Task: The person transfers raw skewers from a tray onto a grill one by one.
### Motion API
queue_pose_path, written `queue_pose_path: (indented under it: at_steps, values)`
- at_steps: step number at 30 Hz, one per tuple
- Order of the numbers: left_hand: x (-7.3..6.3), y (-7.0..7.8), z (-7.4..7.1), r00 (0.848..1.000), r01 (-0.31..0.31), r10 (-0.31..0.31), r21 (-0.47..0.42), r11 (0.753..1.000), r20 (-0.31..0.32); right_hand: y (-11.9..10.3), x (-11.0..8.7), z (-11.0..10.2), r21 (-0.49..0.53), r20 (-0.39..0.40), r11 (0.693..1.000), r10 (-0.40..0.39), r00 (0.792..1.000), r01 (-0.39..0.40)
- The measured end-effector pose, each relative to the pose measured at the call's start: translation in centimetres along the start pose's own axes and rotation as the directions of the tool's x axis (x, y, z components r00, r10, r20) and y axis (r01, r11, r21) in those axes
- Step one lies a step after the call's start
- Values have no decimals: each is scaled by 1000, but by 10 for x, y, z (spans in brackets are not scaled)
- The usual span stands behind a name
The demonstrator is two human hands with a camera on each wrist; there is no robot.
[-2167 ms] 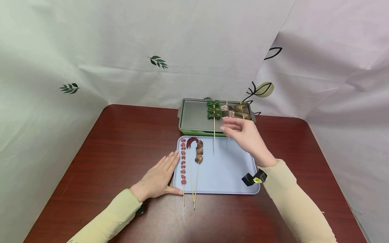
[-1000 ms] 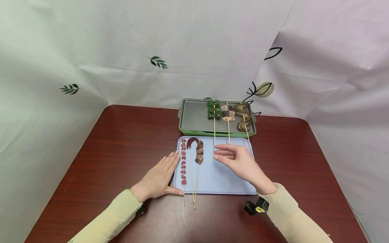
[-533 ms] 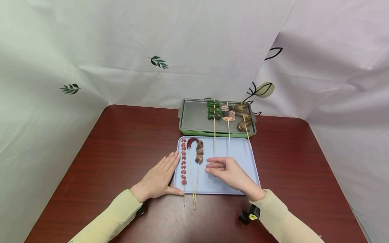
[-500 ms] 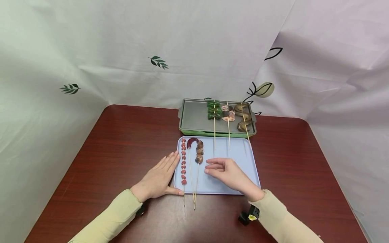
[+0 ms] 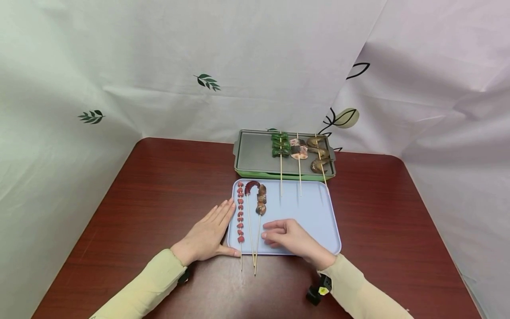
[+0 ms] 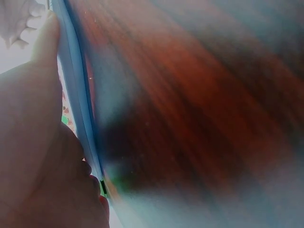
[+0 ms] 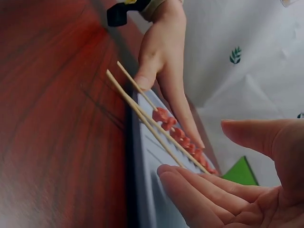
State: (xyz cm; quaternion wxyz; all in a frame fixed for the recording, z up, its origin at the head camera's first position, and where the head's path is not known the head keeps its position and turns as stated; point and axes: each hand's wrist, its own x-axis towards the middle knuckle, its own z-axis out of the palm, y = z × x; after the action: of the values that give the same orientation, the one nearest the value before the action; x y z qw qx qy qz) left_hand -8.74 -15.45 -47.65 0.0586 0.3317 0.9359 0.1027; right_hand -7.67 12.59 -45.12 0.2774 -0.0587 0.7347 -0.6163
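Observation:
My left hand [image 5: 208, 234] lies flat on the table, fingers straight, its thumb and forefinger against the left edge of the blue tray [image 5: 311, 212]. My right hand [image 5: 275, 233] hovers low over the tray's near left part, fingers loosely bent and holding nothing, just right of the sticks of the three skewers there. These are a red-piece skewer [image 5: 240, 212], a dark red curled one [image 5: 251, 187] and a brown one [image 5: 260, 200]. In the right wrist view my right fingers [image 7: 199, 199] are spread near the sticks [image 7: 137, 102], with the left hand [image 7: 164, 71] beyond them.
A green grill pan [image 5: 255, 155] stands behind the tray with a green skewer [image 5: 280, 144], a meat skewer [image 5: 299, 149] and a brown skewer [image 5: 319, 154], their sticks reaching over the tray. White curtains close in the dark red table [image 5: 159, 190]. The left wrist view is blurred.
My right hand has drawn back from the grill pan, empty, and moved left and nearer over the tray to the skewer sticks. The left hand has stayed put.

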Motion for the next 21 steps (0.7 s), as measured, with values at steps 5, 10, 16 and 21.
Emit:
queue_pose_path:
  at_steps: [5, 10, 16, 21]
  values:
    - [0, 0, 1, 1000, -2, 2, 4, 1000, -5, 4, 1, 3, 118, 40, 992, 46, 998, -51]
    - [-1, 1, 1, 1000, 0, 0, 5, 1000, -6, 9, 3, 4, 176, 70, 981, 72, 995, -83]
    - [0, 1, 0, 1000, -5, 5, -3, 1000, -13, 13, 6, 4, 228, 78, 967, 97, 992, -112]
    - [-1, 0, 1, 999, -15, 15, -10, 1000, -36, 14, 7, 6, 266, 100, 956, 104, 990, -127]
